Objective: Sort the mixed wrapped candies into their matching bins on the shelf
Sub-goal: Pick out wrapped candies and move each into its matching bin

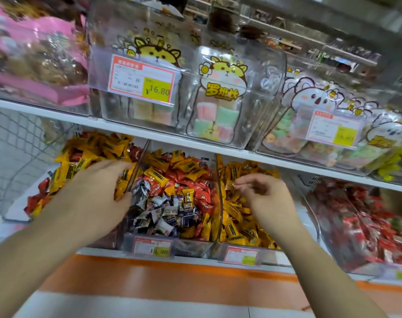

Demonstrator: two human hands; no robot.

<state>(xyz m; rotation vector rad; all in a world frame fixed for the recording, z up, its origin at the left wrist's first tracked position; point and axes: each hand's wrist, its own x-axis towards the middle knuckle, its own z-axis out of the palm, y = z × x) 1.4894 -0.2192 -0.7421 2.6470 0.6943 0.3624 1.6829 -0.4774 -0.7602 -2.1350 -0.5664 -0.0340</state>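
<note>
I take the middle bin (172,246) on the lower shelf as my landmark; it is a clear bin and it holds mixed wrapped candies (172,196): red, yellow and dark blue-and-white ones lie together there. My left hand (99,191) is at the left wall of this bin, over the divider (136,166). Its fingers are curved down into the yellow candies (85,154) of the bin to the left, and the thumb is low near the dark candies. I cannot tell if this hand has some candy inside, because the fingertips are hidden.

My right hand (264,198) is to the right of the middle bin, above the right bin (239,253), which is full of yellow candies (236,216). The fingers are loosely bent, and the thumb and first finger meet on something small and golden (231,185), which looks like one candy, but it is blurred.

Further right from the middle bin stands a bin with red candies (360,226). Above the middle bin, on the upper shelf (57,113), are clear boxes with cartoon-animal bags (220,97) and a price label (142,79). A smaller price label (153,246) is on the front of the middle bin.
</note>
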